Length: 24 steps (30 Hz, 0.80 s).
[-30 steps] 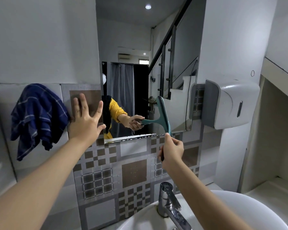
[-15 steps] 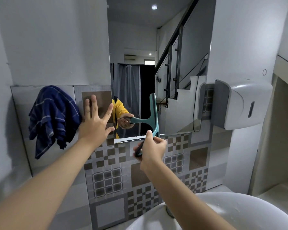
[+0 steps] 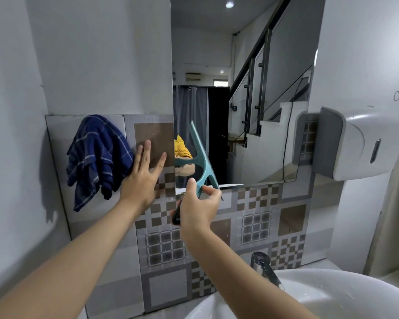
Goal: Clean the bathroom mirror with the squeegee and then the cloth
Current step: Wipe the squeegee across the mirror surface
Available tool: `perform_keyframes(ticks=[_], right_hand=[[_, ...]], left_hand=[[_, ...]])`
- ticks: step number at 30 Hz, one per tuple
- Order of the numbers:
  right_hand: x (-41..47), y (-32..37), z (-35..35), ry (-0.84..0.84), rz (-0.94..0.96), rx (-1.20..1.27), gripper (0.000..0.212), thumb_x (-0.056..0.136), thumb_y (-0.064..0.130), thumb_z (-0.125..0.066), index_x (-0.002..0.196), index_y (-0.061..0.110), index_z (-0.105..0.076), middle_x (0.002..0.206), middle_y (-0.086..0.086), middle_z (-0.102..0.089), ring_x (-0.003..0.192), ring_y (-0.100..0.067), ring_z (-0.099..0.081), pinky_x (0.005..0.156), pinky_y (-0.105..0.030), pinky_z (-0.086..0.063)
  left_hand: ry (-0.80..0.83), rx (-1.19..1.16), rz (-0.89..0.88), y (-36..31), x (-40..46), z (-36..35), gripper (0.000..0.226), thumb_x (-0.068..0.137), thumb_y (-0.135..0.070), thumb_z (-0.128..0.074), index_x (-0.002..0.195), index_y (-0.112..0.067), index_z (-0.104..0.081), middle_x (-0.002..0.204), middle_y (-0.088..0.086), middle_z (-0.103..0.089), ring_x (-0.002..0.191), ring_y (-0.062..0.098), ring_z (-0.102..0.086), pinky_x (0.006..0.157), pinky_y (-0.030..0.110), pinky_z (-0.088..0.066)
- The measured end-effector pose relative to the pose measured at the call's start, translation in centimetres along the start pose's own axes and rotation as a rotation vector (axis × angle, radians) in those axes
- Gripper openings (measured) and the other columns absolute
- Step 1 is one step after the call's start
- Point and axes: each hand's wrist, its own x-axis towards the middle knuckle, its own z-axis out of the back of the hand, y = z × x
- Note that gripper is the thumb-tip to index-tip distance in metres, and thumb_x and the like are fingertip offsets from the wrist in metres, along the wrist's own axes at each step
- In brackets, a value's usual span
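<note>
The wall mirror hangs above the patterned tiles. My right hand grips the dark handle of a teal squeegee, whose blade stands tilted against the mirror's lower left corner. My left hand lies flat on the tiled wall just left of the mirror's edge, fingers spread, holding nothing. A dark blue checked cloth hangs on the wall to the left, touching the side of my left hand.
A white paper dispenser sticks out from the wall at the right of the mirror. Below are a white basin and a chrome tap. A white side wall closes in on the left.
The squeegee has travelled left along the mirror's bottom, from near the middle to the lower left corner. My left hand stays on the tiles.
</note>
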Motion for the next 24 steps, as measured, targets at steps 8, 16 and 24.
perform_keyframes(ticks=[8, 16, 24], right_hand=[[-0.1, -2.9, 3.2, 0.073, 0.180, -0.238, 0.019, 0.090, 0.028, -0.064, 0.092, 0.027, -0.046, 0.068, -0.010, -0.058, 0.046, -0.014, -0.048, 0.044, -0.030, -0.047], [2.8, -3.7, 8.4, 0.134, 0.467, -0.543, 0.019, 0.087, 0.024, -0.069, 0.089, 0.030, -0.050, 0.056, 0.001, -0.055, 0.037, -0.004, -0.039, 0.036, -0.021, -0.034], [4.9, -3.4, 12.0, 0.212, 0.580, -0.707, 0.022, 0.084, 0.025, -0.072, 0.095, 0.030, -0.053, 0.078, 0.001, -0.067, 0.044, -0.006, -0.052, 0.039, -0.017, -0.042]], left_hand=[[0.016, -0.039, 0.017, 0.2, -0.8, 0.5, 0.104, 0.076, -0.018, -0.072, 0.149, -0.025, 0.003, 0.154, 0.008, 0.026, 0.143, 0.026, 0.017, 0.088, 0.034, -0.051], [-0.010, -0.035, 0.006, 0.7, -1.3, 0.0, 0.111, 0.066, -0.030, -0.081, 0.148, -0.011, -0.008, 0.157, 0.012, 0.008, 0.143, 0.027, 0.006, 0.107, 0.041, -0.032], [0.014, 0.024, 0.022, 0.7, -1.3, -0.2, 0.112, 0.066, -0.029, -0.081, 0.148, -0.012, -0.008, 0.157, 0.013, 0.006, 0.143, 0.029, 0.005, 0.108, 0.040, -0.022]])
